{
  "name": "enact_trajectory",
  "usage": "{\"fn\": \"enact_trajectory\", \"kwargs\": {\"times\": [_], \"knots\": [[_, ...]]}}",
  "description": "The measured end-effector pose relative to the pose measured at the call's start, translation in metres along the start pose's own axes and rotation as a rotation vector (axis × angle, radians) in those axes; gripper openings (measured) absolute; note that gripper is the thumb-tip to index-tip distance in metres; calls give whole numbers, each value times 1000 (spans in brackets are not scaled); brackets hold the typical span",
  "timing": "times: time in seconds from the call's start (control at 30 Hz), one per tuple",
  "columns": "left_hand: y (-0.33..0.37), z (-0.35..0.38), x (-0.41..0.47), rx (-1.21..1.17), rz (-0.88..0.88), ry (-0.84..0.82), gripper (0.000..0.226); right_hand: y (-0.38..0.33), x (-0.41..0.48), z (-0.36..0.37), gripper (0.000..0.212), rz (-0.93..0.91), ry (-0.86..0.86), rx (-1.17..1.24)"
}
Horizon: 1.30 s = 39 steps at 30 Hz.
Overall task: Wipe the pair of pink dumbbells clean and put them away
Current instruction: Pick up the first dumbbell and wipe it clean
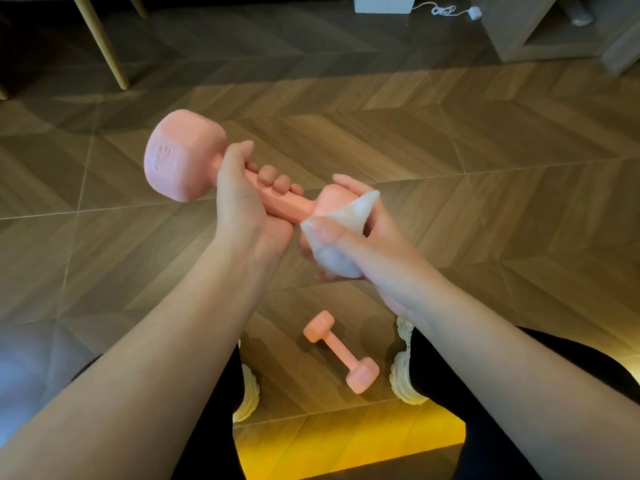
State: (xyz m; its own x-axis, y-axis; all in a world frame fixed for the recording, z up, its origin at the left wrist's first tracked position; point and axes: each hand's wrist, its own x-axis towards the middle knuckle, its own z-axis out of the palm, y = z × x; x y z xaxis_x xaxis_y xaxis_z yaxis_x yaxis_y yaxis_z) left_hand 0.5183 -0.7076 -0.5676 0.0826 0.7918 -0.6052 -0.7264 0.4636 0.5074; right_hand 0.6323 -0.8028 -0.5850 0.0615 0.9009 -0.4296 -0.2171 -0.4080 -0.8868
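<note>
- The left hand (239, 199) is wrapped around the handle of a pink dumbbell (194, 168), held in the air above the wooden floor (485, 150).
- Just right of that grip, the right hand (349, 237) clutches a white wipe (341, 230) pressed around the dumbbell's near head.
- Below both hands, a second pink dumbbell (341, 351) lies on the floor between two white shoes (403, 372).

- Wood floor (450, 133) lay in a chevron pattern, brown with pale seams
- Two slim yellow furniture legs (104, 43) stood far left
- A white cable (445, 10) trailed beside a pale open cabinet (519, 32) far right
- Warm yellow light (346, 438) glowed on the near floor
</note>
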Motion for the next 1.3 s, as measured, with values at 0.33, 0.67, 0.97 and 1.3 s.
{"fn": "enact_trajectory", "kwargs": {"times": [0.33,0.67,0.97,1.3], "knots": [[0,1,-3,-4,8,-86,31,-7,-8,-6,61,101,-124,53],[-1,5,-3,44,15,-148,30,-12,-8,-15,64,128,-208,116],[-2,5,0,34,18,-154,31,-17,-5,-18,48,130,-243,153],[-10,1,4,19,-61,-41,30,-3,5,-6,57,-55,34,-24]]}}
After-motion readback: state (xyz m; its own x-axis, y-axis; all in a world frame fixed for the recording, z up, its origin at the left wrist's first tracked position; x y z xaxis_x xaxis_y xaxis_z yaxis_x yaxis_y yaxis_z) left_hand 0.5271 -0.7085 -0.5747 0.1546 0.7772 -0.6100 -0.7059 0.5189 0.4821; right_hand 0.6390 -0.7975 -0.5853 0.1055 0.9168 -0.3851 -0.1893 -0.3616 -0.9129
